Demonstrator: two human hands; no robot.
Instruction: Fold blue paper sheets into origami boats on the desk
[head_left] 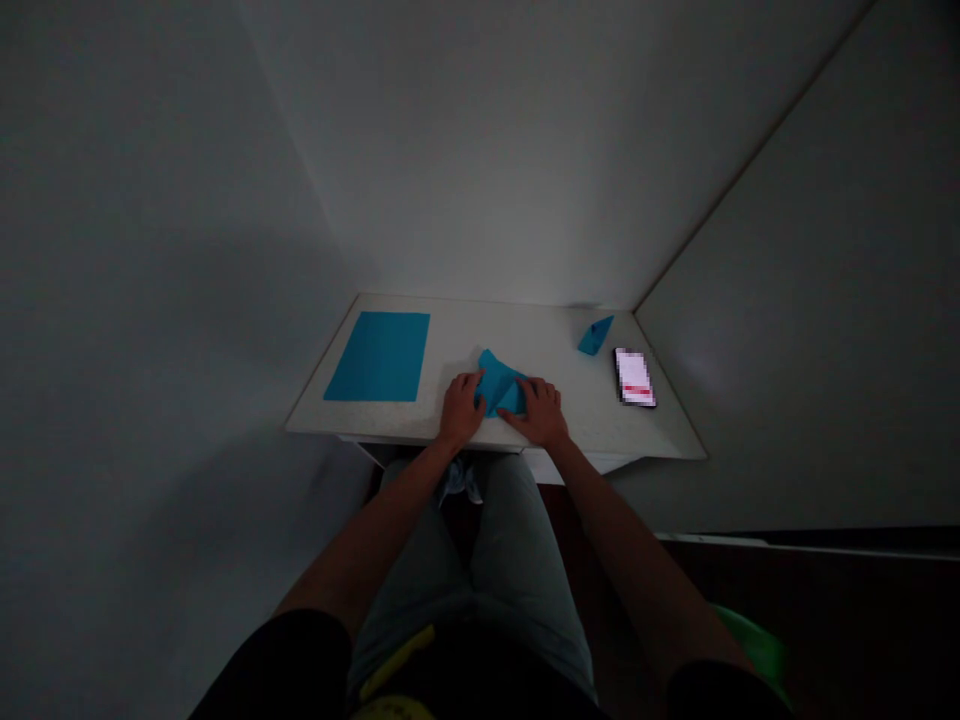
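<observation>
"When you looked along the white tabletop (525,325), what lay farthest left?"

"A flat blue sheet (379,357), left of the frame's centre, apart from both hands."

"And next?"

"The left hand (460,408), just below the centre of the frame. It was half-curled, thumb apart from the fingers, at the left edge of the folded blue paper (493,384). Whether it pinched the paper, I couldn't tell."

"Where was that paper, exactly?"

"On the tabletop, near the middle of the frame, between the two hands. One corner pointed toward the top of the picture."

"What about the right hand (540,408)?"

"It came next, slightly right of centre, partly open, fingers bent, thumb stretched toward the left. It touched the paper's right side; I couldn't tell whether it gripped."

"And beyond it?"

"Farther right, near the table's back edge, lay a small folded blue piece (595,337), tapering toward its upper right. Lower and rightward, near it, was a phone (635,377), its pale screen lit."
</observation>
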